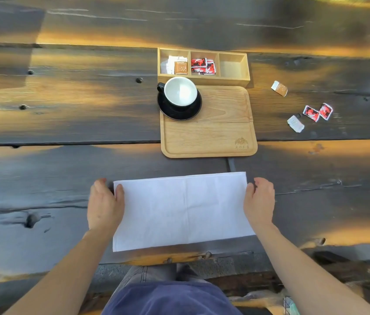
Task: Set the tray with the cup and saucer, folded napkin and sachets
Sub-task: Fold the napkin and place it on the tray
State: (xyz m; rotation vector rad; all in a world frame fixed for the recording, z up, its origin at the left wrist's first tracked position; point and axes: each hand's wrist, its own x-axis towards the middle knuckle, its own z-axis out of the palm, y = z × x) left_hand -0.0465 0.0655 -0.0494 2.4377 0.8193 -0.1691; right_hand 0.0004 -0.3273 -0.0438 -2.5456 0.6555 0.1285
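Napkin (182, 210) flat; left hand (105, 204), right hand (259, 202) open at side edges.

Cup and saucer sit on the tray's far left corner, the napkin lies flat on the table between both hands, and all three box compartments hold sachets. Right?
Not quite. The head view shows the box's right compartment empty; only the left and middle ones hold sachets. The rest stands: cup and saucer on the tray's far left corner, napkin flat between the hands.
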